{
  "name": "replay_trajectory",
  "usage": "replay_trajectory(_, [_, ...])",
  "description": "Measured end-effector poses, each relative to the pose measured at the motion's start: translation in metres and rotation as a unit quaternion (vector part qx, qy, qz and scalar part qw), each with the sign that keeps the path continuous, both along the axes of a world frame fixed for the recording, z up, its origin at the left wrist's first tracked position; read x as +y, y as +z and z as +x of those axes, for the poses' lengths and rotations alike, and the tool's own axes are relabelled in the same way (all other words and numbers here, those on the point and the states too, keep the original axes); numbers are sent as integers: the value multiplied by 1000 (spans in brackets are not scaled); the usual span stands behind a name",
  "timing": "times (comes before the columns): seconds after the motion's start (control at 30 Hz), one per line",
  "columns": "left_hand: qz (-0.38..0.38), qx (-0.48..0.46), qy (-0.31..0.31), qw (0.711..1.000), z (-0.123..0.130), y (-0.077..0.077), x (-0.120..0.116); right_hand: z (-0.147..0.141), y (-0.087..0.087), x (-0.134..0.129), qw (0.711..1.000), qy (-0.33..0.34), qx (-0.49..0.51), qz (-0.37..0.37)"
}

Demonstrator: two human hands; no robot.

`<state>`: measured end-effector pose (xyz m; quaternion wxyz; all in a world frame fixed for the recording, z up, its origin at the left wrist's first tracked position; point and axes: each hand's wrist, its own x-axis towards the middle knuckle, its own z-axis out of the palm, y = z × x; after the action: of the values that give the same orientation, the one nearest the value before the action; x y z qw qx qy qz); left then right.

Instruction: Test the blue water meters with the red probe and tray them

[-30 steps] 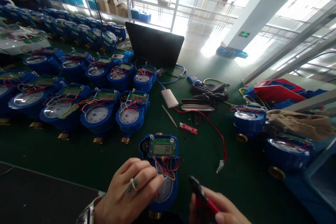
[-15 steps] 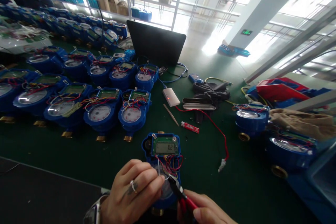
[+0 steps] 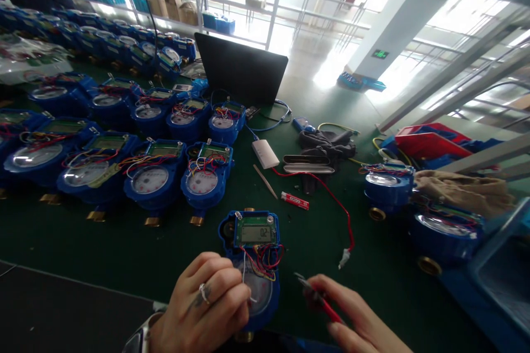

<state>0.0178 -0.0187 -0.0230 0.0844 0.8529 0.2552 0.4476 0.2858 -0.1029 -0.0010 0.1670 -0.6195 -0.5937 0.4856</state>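
Observation:
A blue water meter (image 3: 270, 304) lies in front of me, its lid off and its small display (image 3: 255, 234) reading 0.2. Red, yellow and other thin wires (image 3: 268, 261) bunch below the circuit board. My left hand (image 3: 207, 298) covers the meter's left side, thumb and fingers pinched on a white wire (image 3: 244, 266) whose free end sticks out past the fingertips. To the right of the meter, my right hand (image 3: 359, 314) grips red-handled cutting pliers (image 3: 331, 311), the jaws pointing up-left and apart from the wire.
Rows of similar meters (image 3: 202, 183) fill the left. Behind mine lie a red battery (image 3: 295, 201), a wooden stick (image 3: 265, 181), a white box (image 3: 265, 154) with a red cable and a laptop (image 3: 242, 69). Two meters (image 3: 447, 237) and a blue bin (image 3: 492, 270) stand right.
My right hand has drawn the pliers away from the white wire, to the right of the meter. My left hand still pinches the wire. The view has shifted slightly.

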Motion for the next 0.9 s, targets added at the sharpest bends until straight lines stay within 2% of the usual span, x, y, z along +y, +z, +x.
replay_trajectory(0.07, [-8,-3,-13,1000,2,1,-1,7,-10,4,994,-13,-95,55])
replay_trajectory(0.13, [-11,-1,-20,1000,4,1,-3,14,-24,7,979,2,-184,83])
replay_trajectory(0.23, [8,6,-10,1000,1,2,-4,27,-40,7,971,32,-202,125])
replay_trajectory(0.27, [13,4,3,1000,-1,1,-3,33,-43,6,973,-3,-190,131])
replay_trajectory(0.33, [-3,-11,42,999,-6,-2,0,49,-48,5,964,-151,-187,115])
replay_trajectory(0.4, [-64,-33,96,993,-9,-7,7,67,-50,6,927,-303,-208,76])
replay_trajectory(0.43, [-107,-41,116,987,-10,-10,11,75,-52,8,912,-345,-215,53])
replay_trajectory(0.47, [-151,-45,125,979,-9,-13,16,83,-53,10,907,-360,-215,32])
replay_trajectory(0.57, [-248,-27,103,963,-3,-20,28,93,-56,21,921,-353,-168,-4])
replay_trajectory(0.67, [-290,-2,69,955,6,-20,35,88,-52,31,935,-341,-91,2])
replay_trajectory(0.8, [-344,-34,27,938,18,-12,39,65,-33,42,941,-337,13,28])
replay_trajectory(0.9, [-395,-76,7,915,23,-6,41,38,-12,52,934,-324,145,53])
